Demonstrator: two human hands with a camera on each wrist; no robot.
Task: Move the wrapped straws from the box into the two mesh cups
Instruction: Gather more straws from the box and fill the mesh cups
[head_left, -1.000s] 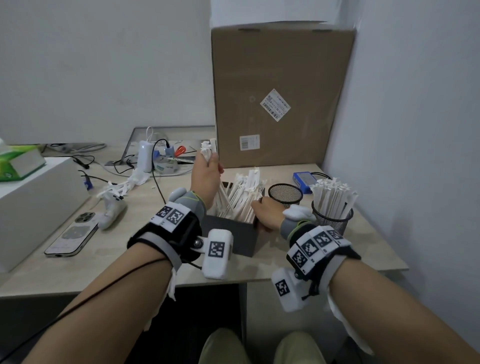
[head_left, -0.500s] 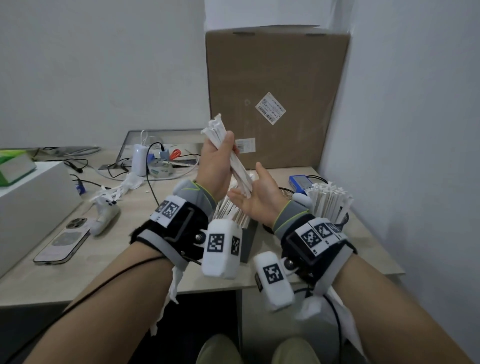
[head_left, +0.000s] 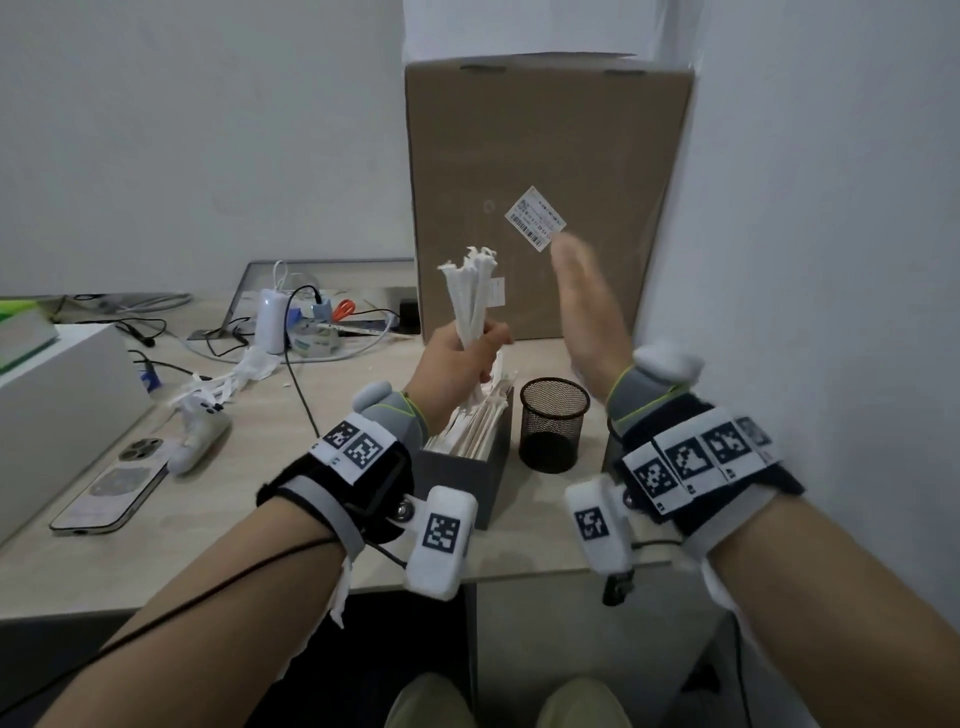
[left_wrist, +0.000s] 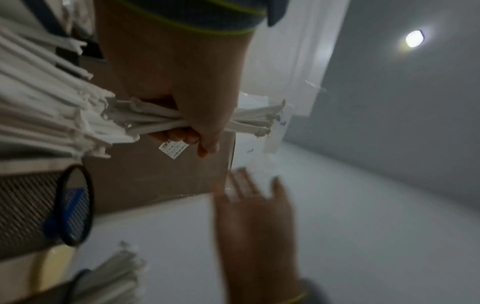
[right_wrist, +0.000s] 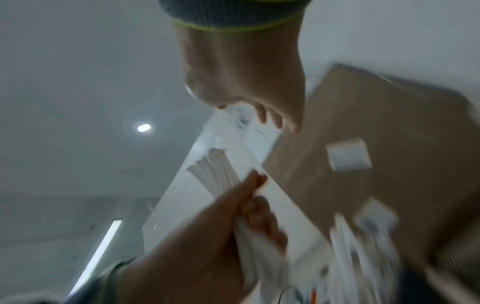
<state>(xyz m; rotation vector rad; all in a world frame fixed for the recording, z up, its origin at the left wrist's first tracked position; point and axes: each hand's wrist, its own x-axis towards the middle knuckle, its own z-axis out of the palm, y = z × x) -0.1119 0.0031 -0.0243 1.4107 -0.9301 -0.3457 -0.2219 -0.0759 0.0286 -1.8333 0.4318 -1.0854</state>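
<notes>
My left hand grips a bundle of white wrapped straws upright in the air above the dark box, where several more straws stand. The left wrist view shows the fingers curled round the bundle. My right hand is raised to the right of the bundle, blurred, with flat straight fingers and holding nothing; it is seen as an open hand apart from the straws. An empty black mesh cup stands right of the box. The second cup, with straws in it, is hidden behind my right wrist in the head view.
A tall cardboard carton stands against the wall behind the cups. A phone, a white controller, cables and a charger lie on the left of the desk, beside a white box. The right wall is close.
My left hand lifted the bundle out of the box and turned it upright. My right hand left the box, passed under the bundle, then rose open to its right.
</notes>
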